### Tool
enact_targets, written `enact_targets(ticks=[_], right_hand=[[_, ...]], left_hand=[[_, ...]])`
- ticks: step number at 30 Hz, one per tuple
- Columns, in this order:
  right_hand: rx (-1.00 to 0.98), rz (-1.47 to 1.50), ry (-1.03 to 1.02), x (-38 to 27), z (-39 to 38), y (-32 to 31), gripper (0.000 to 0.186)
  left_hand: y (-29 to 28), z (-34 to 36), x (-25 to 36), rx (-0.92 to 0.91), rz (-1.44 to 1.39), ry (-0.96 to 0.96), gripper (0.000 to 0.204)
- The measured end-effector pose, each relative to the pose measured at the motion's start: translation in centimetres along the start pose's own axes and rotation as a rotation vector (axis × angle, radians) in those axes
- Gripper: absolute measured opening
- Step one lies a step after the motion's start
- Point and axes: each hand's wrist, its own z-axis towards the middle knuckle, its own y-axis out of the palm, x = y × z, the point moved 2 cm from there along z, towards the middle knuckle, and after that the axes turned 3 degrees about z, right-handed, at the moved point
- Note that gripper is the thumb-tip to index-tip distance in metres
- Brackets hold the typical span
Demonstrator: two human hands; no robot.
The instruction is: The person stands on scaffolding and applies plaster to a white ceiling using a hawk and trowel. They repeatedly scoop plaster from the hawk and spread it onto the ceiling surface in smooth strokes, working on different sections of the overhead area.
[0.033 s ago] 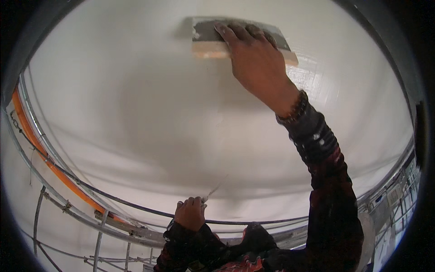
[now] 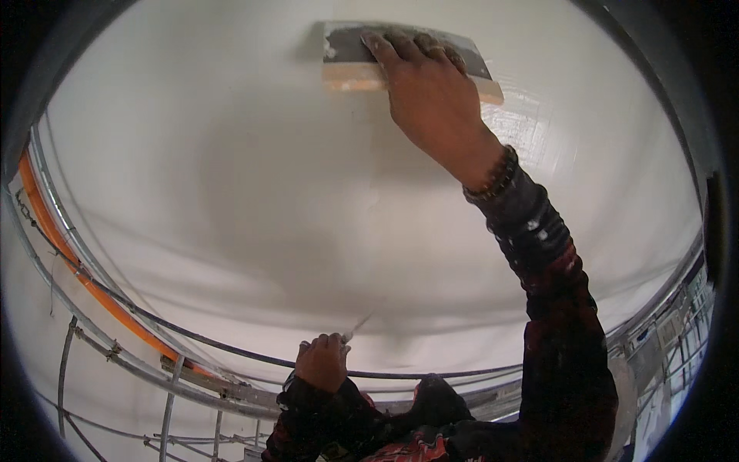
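My right hand (image 2: 435,88) is raised and stretched far out, its fingers pressed on a wide filling knife (image 2: 350,48). This tool has a dark grey blade with whitish smears and a pale wooden strip along its near edge. It lies against a smooth off-white wall (image 2: 285,177), where a wet, shiny streaked patch shows just right of it. Low in the middle, my left hand (image 2: 323,362) is closed around the handle of a thin, pointed-looking tool (image 2: 356,327), perhaps a narrow putty knife seen edge-on. Its handle is mostly hidden by my fingers.
A dark metal rail (image 2: 231,348) curves between me and the wall. Scaffold tubes (image 2: 167,416) stand at the lower left, beside an orange bar (image 2: 108,300). More metal framework (image 2: 662,339) rises at the right, close to my right arm.
My right hand and the wide filling knife have shifted slightly up and to the left along the wall. The thin tool in my left hand has turned a little; that hand stays nearly in place.
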Motion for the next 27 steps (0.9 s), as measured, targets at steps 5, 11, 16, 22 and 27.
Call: enact_targets(ticks=[5,11,16,22,27], right_hand=[[0.042,-0.088,0.079,-2.9,-2.6,4.0,0.053],[-0.231,-0.047,0.223,-12.7,-17.7,8.6,0.055],[-0.490,0.087,0.332,-21.1,-32.4,11.4,0.062],[-0.891,0.925,0.713,-22.4,-32.0,6.0,0.059],[-0.095,2.474,1.631,-17.3,-35.4,2.0,0.030]], left_hand=[[-1.0,-2.1,-2.0,0.041,-0.044,-0.063,0.021],[-1.5,-5.3,-4.2,0.143,-0.072,-0.146,0.028],[-2.0,-7.0,-5.2,0.242,-0.039,-0.178,0.028],[-3.6,-9.1,-7.0,0.371,-0.219,-0.237,0.026],[-5.4,-10.2,-4.8,0.243,-0.869,-0.334,0.025]])
